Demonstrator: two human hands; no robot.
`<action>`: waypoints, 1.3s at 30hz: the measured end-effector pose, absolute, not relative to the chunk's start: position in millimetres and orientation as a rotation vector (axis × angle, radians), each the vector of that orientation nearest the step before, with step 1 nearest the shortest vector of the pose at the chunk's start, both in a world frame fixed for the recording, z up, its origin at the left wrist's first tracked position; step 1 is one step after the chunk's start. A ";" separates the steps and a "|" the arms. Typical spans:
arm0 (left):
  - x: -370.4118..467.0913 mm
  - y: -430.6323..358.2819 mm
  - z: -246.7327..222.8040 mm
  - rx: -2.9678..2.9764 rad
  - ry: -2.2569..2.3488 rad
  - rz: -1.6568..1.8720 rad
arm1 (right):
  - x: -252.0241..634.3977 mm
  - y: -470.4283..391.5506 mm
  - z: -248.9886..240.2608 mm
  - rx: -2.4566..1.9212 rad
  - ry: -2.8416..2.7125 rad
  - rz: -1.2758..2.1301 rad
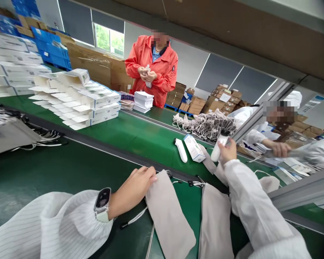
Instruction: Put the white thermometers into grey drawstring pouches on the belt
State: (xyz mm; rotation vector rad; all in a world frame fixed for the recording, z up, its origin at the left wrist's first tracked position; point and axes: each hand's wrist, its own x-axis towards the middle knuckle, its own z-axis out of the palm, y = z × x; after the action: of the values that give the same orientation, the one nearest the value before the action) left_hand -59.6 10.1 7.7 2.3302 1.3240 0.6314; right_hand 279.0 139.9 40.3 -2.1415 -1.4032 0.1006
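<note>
My left hand (135, 187), a watch on its wrist, is closed on the upper end of a light grey drawstring pouch (170, 216) lying on the green table. A second grey drawstring pouch (215, 223) lies flat to its right. Further out, my right hand (229, 151) grips a white handheld device (217, 150) with a dark head, held above the belt. Another white handheld device (181, 150) with a black end rests on the green belt. Beside it is a small white-and-blue box (194, 148). More grey cloth lies under my right hand, partly hidden.
Stacked open white cartons (97, 104) stand on the belt at left, with a bin of cords (10, 133) nearer me. A heap of grey pouches (207, 124) lies beyond the belt. Metal posts (259, 118) rise at right. A co-worker in red (162, 68) stands opposite; others are at right.
</note>
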 end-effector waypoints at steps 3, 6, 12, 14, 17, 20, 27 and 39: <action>-58.1 11.7 30.6 2.307 1.165 0.677 | 235.1 112.9 75.3 -1.584 -1.430 0.437; -52.7 11.7 47.8 2.252 1.046 0.618 | 179.7 76.8 100.7 -0.966 -1.423 0.838; -52.3 11.8 60.8 2.246 0.888 0.659 | 122.4 36.6 104.1 -0.722 -1.427 1.137; -55.3 10.7 63.7 2.264 0.801 0.681 | 122.6 35.8 100.7 -0.725 -1.397 1.136; -57.5 8.3 69.6 2.270 0.736 0.728 | 127.7 35.9 101.1 -0.766 -1.364 1.082; -54.5 8.2 77.3 2.261 0.767 0.872 | 130.5 30.1 105.8 -0.816 -1.405 1.157; -34.2 12.8 97.1 2.280 0.717 1.204 | 130.3 -3.5 108.2 -1.152 -1.560 1.354; -19.8 -11.6 105.0 2.377 0.538 1.069 | 124.2 -83.3 92.1 -1.446 -1.982 0.674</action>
State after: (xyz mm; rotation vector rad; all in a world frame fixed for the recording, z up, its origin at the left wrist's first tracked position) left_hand -19.8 -11.6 105.0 2.3768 0.5381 1.0690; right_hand 124.2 -83.3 92.1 -1.4456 -1.9817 0.6740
